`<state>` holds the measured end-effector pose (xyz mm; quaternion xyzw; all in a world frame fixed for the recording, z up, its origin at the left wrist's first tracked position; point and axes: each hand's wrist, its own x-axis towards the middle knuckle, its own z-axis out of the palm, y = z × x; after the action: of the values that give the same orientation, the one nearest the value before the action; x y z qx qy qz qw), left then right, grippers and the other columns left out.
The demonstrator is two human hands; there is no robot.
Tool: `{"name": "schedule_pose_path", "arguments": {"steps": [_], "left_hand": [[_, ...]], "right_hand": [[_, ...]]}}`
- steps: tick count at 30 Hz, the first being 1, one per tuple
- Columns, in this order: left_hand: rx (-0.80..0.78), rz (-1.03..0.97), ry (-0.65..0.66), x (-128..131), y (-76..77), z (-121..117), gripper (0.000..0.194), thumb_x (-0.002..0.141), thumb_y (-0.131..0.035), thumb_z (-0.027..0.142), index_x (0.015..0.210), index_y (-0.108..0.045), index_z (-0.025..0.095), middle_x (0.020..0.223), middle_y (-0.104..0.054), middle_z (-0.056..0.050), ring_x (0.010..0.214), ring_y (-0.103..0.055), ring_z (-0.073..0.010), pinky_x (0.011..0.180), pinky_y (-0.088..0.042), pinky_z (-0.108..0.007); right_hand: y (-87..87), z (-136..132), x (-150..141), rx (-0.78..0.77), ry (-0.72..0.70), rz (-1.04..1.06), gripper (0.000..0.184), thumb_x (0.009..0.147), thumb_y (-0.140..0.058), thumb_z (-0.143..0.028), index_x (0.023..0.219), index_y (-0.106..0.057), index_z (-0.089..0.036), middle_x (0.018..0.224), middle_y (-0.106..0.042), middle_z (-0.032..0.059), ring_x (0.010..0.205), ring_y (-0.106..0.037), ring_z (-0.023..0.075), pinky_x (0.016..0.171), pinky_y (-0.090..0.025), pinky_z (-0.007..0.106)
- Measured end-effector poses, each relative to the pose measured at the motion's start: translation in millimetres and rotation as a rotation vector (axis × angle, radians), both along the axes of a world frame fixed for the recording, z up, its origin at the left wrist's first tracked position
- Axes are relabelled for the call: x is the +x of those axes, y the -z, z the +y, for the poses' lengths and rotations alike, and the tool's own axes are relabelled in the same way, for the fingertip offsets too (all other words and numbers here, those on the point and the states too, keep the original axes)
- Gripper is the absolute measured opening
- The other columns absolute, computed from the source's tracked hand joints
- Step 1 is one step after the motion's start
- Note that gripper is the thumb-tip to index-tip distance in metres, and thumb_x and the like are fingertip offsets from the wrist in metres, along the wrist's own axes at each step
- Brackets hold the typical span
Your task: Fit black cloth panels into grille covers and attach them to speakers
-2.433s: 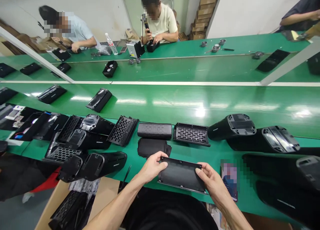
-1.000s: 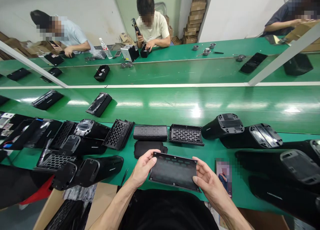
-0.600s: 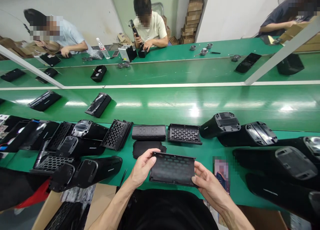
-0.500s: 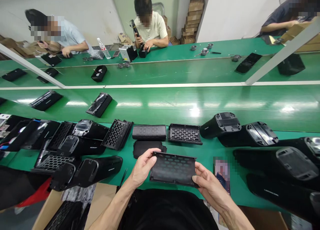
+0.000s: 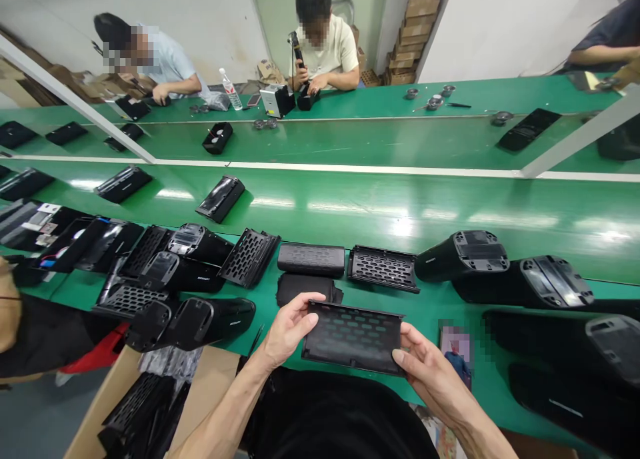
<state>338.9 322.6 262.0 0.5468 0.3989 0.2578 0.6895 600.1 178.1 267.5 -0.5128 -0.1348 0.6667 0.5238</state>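
I hold a flat black perforated grille panel in both hands, just above the near edge of the green bench. My left hand grips its left end with thumb on top. My right hand holds its right end from below, fingers curled. Light shows through the panel's slots. A black cloth piece lies right behind the panel, and beyond it a closed black case and another grille.
Black speaker housings crowd the bench at right, with more housings and grilles at left. A phone lies by my right hand. A green conveyor runs behind. Other people work across it.
I have tilted the panel up toward me, so its slots now show light through them. Both hands have kept their grip. The view shifted slightly right.
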Motion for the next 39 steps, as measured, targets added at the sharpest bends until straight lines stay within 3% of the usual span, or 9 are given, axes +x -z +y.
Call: {"name": "schedule_pose_path", "arguments": {"steps": [5, 11, 19, 26, 30, 35, 39], "left_hand": [[-0.040, -0.040, -0.009, -8.1, -1.4, -2.0, 0.043, 0.093, -0.072, 0.044, 0.130, -0.067, 0.021, 0.110, -0.069, -0.007, 0.093, -0.060, -0.0198, 0.083, -0.047, -0.028], [0.000, -0.045, -0.070, -17.7, 2.6, -6.1, 0.042, 0.093, -0.073, 0.044, 0.127, -0.070, 0.019, 0.099, -0.067, -0.005, 0.081, -0.054, -0.0153, 0.074, -0.043, -0.025], [-0.041, -0.065, -0.090, -29.8, -0.5, -11.5, 0.043, 0.093, -0.073, 0.043, 0.129, -0.068, 0.020, 0.111, -0.071, -0.008, 0.098, -0.063, -0.0209, 0.087, -0.049, -0.028], [-0.056, -0.081, -0.070, -35.3, 2.0, -14.9, 0.042, 0.094, -0.072, 0.042, 0.130, -0.068, 0.021, 0.116, -0.072, -0.008, 0.105, -0.065, -0.0228, 0.092, -0.050, -0.030], [-0.093, -0.126, -0.068, -34.9, 1.5, -16.0, 0.047, 0.091, -0.075, 0.041, 0.132, -0.066, 0.020, 0.120, -0.072, -0.010, 0.111, -0.066, -0.0251, 0.096, -0.052, -0.034], [-0.123, -0.127, -0.064, -33.5, -0.8, -18.8, 0.048, 0.091, -0.076, 0.040, 0.134, -0.065, 0.021, 0.118, -0.074, -0.010, 0.108, -0.067, -0.0236, 0.095, -0.053, -0.033], [-0.119, -0.133, -0.066, -35.3, 3.7, -19.4, 0.049, 0.094, -0.073, 0.041, 0.137, -0.062, 0.022, 0.120, -0.072, -0.009, 0.111, -0.066, -0.0244, 0.097, -0.053, -0.035]], "right_hand": [[-6.0, 4.2, -1.4, -0.007, -0.025, -0.032, 0.048, 0.082, -0.084, -0.052, 0.123, -0.072, -0.030, 0.130, -0.073, 0.0097, 0.127, -0.063, 0.0325, 0.109, -0.049, 0.047], [-4.3, 11.2, 2.4, 0.016, -0.132, -0.012, 0.045, 0.089, -0.083, -0.042, 0.130, -0.070, -0.030, 0.131, -0.072, 0.0099, 0.126, -0.063, 0.0313, 0.106, -0.051, 0.046], [-3.7, 18.4, -1.2, 0.048, -0.219, -0.050, 0.041, 0.093, -0.078, -0.040, 0.132, -0.068, -0.031, 0.141, -0.066, 0.0081, 0.134, -0.057, 0.0293, 0.111, -0.047, 0.043], [2.3, 17.6, -9.5, 0.015, -0.203, -0.130, 0.040, 0.094, -0.075, -0.043, 0.131, -0.066, -0.030, 0.138, -0.067, 0.0084, 0.131, -0.059, 0.0303, 0.108, -0.048, 0.042], [-2.7, 20.1, -14.3, 0.014, -0.219, -0.152, 0.046, 0.091, -0.078, -0.044, 0.132, -0.063, -0.029, 0.142, -0.065, 0.0087, 0.132, -0.058, 0.0302, 0.106, -0.048, 0.040], [-7.6, 25.4, -26.3, -0.023, -0.165, -0.230, 0.055, 0.086, -0.082, -0.041, 0.134, -0.058, -0.029, 0.141, -0.065, 0.0085, 0.121, -0.062, 0.0301, 0.088, -0.053, 0.036], [-3.5, 27.5, -34.9, -0.020, -0.137, -0.274, 0.058, 0.082, -0.082, -0.035, 0.134, -0.058, -0.028, 0.136, -0.066, 0.0078, 0.119, -0.061, 0.0291, 0.093, -0.051, 0.037]]}}
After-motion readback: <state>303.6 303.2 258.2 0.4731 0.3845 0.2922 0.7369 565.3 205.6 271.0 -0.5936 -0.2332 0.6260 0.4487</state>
